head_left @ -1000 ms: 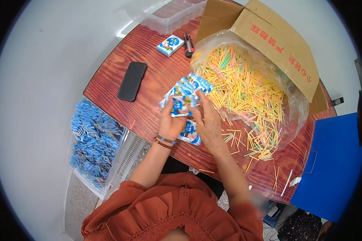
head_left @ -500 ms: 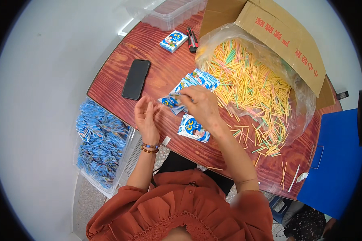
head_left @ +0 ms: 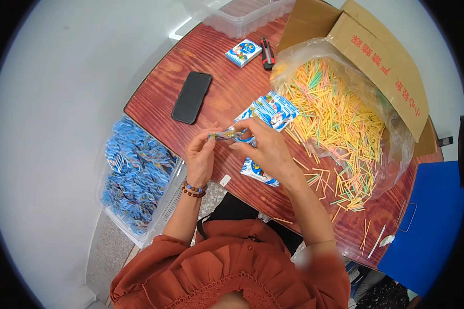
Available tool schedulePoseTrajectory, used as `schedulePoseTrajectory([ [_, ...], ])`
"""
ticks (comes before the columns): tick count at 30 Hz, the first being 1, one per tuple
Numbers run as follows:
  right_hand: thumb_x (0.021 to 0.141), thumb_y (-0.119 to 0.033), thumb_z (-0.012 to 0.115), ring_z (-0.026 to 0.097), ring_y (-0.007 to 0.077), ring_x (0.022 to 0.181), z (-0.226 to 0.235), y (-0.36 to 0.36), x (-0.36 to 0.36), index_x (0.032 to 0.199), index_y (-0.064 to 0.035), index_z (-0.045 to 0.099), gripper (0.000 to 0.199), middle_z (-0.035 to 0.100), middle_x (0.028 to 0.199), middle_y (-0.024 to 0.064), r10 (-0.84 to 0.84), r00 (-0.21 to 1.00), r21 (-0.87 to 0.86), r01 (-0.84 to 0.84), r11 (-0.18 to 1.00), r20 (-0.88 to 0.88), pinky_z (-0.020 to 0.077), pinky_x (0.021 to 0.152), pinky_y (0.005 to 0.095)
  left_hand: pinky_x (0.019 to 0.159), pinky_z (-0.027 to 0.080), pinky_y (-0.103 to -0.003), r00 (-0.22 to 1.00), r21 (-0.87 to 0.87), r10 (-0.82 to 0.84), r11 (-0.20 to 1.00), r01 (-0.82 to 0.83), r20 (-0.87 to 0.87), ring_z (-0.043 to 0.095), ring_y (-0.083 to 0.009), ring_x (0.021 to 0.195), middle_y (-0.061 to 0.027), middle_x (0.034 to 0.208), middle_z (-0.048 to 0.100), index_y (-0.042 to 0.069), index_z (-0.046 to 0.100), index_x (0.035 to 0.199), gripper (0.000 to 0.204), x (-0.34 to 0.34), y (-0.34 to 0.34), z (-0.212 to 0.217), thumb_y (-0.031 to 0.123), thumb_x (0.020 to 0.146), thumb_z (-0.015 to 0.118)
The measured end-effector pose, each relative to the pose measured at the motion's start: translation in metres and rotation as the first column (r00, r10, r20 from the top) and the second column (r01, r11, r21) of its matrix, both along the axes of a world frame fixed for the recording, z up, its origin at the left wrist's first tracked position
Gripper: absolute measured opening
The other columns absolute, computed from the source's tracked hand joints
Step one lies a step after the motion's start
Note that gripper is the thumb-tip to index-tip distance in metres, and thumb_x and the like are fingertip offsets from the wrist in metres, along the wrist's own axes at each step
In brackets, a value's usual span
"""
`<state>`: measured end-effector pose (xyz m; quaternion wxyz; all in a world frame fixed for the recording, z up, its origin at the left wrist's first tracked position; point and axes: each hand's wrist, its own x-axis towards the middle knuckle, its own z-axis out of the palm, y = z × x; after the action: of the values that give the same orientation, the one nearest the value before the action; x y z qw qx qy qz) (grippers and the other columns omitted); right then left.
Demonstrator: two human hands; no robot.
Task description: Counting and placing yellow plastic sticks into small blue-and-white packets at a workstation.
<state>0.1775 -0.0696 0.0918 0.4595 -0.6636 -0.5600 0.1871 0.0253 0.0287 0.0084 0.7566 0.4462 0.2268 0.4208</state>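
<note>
Between my two hands, over the near part of the table, is a small blue-and-white printed packet [head_left: 227, 135], seen nearly edge-on. My left hand [head_left: 200, 157] pinches its left end between thumb and fingers. The fingers of my right hand [head_left: 267, 149] are closed on its other end. Just beyond lie overlapping blue-and-white packets [head_left: 274, 109], spread in a pile. A stack of similar packets [head_left: 258, 172] rests under my right hand and is partly covered by it. To the right, thin yellow, pink and green sticks [head_left: 340, 116] spill from a clear plastic bag [head_left: 399, 154].
An open cardboard box [head_left: 381, 67] holds the bag. A black phone [head_left: 191, 98], a red-black utility knife [head_left: 267, 54], a packet stack [head_left: 243, 52] and a clear tub [head_left: 239, 26] stand farther back. A bin [head_left: 179, 177] full of blue packets is at left; a blue panel [head_left: 423, 221] at right.
My left hand has come to the packet and now pinches its end. The packet has turned nearly edge-on. The whole view has shifted slightly, so the table appears farther right.
</note>
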Motion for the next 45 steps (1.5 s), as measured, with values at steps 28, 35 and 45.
schedulePoseTrajectory([
  [28,0.086,-0.018,0.069,0.06,0.008,0.057,-0.071,-0.005,0.027,0.078,0.0007,0.063,0.021,0.067,0.069,0.0082,-0.499,0.854,-0.255,0.455,0.853,-0.148,0.0447,0.05,0.0243,0.088,0.043,-0.033,0.817,0.747,0.344,0.648,0.149,-0.462,0.056,-0.0207,0.101,-0.0084,0.111,0.062,0.003,0.063,0.113,0.027,0.031,0.0,-0.006,0.007,0.086,0.063],
  [35,0.077,-0.024,0.073,0.064,0.0207,0.069,-0.054,-0.075,0.041,0.088,-0.0032,0.063,0.026,0.065,0.077,0.0073,-0.341,0.926,-0.258,0.373,0.892,0.159,0.0488,0.06,0.0323,0.092,0.039,-0.038,0.783,0.778,0.362,0.584,0.234,-0.507,0.05,-0.0287,0.107,-0.012,0.114,0.057,0.006,0.062,0.115,0.033,0.038,-0.012,-0.01,0.005,0.082,0.064],
  [45,0.071,-0.024,0.076,0.06,0.0238,0.074,-0.07,-0.102,0.039,0.08,-0.0057,0.06,0.026,0.062,0.079,0.0081,-0.349,0.927,-0.285,0.375,0.882,0.137,0.0465,0.065,0.0377,0.092,0.039,-0.034,0.778,0.749,0.366,0.633,0.194,-0.511,0.051,-0.0245,0.107,-0.0108,0.114,0.058,0.004,0.061,0.117,0.032,0.038,-0.023,-0.008,0.003,0.084,0.064],
])
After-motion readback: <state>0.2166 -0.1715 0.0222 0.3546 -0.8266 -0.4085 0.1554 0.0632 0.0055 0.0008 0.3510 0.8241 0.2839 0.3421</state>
